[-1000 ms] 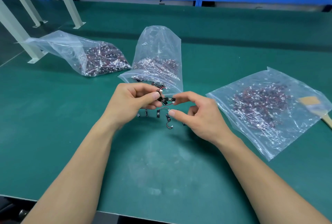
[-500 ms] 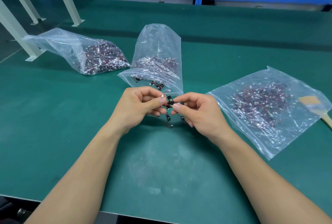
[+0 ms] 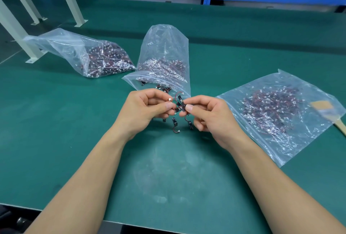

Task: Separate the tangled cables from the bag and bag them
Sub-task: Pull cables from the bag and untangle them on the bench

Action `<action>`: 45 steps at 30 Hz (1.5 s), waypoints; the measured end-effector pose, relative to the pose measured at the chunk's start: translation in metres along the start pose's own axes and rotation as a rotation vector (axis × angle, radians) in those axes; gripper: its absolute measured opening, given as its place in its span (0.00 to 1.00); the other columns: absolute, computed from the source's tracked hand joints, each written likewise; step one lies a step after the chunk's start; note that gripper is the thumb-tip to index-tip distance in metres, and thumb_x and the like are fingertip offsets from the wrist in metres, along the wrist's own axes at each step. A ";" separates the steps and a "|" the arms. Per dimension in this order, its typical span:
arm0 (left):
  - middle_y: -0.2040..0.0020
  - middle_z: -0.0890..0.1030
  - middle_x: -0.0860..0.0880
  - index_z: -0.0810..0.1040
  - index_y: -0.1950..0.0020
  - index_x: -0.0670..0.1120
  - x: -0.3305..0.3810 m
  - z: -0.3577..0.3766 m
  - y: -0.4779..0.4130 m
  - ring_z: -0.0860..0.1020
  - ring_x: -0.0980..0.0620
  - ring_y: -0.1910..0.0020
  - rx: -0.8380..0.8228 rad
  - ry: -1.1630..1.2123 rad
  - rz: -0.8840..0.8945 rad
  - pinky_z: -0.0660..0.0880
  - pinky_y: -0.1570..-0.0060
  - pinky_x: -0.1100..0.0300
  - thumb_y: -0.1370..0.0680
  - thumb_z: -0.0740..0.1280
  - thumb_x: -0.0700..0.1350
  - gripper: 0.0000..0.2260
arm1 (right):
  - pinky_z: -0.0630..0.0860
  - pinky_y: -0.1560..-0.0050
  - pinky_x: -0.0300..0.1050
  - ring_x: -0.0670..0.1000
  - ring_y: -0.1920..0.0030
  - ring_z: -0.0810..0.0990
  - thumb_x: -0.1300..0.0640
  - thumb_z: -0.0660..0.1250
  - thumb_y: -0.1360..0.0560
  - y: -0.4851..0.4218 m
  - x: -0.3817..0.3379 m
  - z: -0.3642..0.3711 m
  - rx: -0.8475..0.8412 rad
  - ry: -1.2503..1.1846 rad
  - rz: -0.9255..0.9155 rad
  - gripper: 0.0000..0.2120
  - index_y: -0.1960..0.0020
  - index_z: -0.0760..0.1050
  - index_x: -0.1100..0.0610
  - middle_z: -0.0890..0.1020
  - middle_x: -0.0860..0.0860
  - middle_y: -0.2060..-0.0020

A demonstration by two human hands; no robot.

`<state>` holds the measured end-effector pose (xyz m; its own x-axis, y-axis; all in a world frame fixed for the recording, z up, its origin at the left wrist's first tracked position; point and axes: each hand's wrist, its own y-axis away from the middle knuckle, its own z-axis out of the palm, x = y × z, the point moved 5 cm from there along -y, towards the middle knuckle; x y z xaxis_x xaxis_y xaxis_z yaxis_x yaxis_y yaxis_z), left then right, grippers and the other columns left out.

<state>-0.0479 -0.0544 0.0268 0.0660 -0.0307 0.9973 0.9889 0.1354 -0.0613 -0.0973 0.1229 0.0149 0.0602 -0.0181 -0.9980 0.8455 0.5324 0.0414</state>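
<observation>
One cable tangle [image 3: 179, 106] pinched between left hand [image 3: 146, 112] and right hand [image 3: 211, 119]; open bag [image 3: 164, 46] just behind, brush [image 3: 321, 107] far right

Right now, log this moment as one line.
step: untangling | left hand: pinches cables | right hand: pinches cables | middle bag: beyond hands, holds cables | right bag: flat, holds cables

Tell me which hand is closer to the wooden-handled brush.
Right. The right hand sits left of the brush, with the flat cable bag between them; the left hand is farther left, beyond the tangled cables both pinch.
</observation>
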 end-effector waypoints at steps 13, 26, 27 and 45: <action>0.60 0.86 0.44 0.83 0.55 0.47 0.001 -0.002 0.000 0.85 0.49 0.62 0.005 -0.007 0.018 0.81 0.61 0.62 0.28 0.74 0.41 0.04 | 0.68 0.73 0.33 0.48 0.77 0.69 0.66 0.70 0.22 0.000 -0.003 -0.003 -0.013 0.096 -0.097 0.08 0.47 0.84 0.55 0.87 0.52 0.61; 0.60 0.86 0.42 0.82 0.52 0.44 0.004 -0.001 0.004 0.84 0.49 0.64 -0.034 -0.072 0.021 0.81 0.60 0.60 0.31 0.76 0.42 0.10 | 0.68 0.72 0.33 0.49 0.77 0.70 0.64 0.72 0.24 0.001 -0.003 0.000 -0.006 0.153 -0.114 0.07 0.51 0.84 0.53 0.87 0.53 0.61; 0.60 0.86 0.42 0.82 0.52 0.44 0.005 -0.002 0.004 0.84 0.49 0.64 -0.040 -0.075 0.018 0.80 0.60 0.61 0.31 0.76 0.42 0.10 | 0.67 0.73 0.33 0.50 0.77 0.70 0.63 0.73 0.24 0.001 -0.004 0.001 -0.011 0.158 -0.111 0.06 0.52 0.85 0.53 0.86 0.54 0.62; 0.57 0.86 0.44 0.85 0.53 0.51 0.009 -0.009 0.010 0.85 0.50 0.59 -0.139 -0.070 0.016 0.80 0.55 0.62 0.34 0.82 0.39 0.14 | 0.66 0.73 0.37 0.49 0.76 0.69 0.59 0.74 0.24 0.003 -0.003 0.005 -0.055 0.151 -0.089 0.05 0.54 0.85 0.50 0.86 0.53 0.62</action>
<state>-0.0364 -0.0623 0.0348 0.0769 0.0397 0.9962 0.9970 -0.0036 -0.0768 -0.0920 0.1199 0.0178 -0.0969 0.0577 -0.9936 0.8133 0.5800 -0.0456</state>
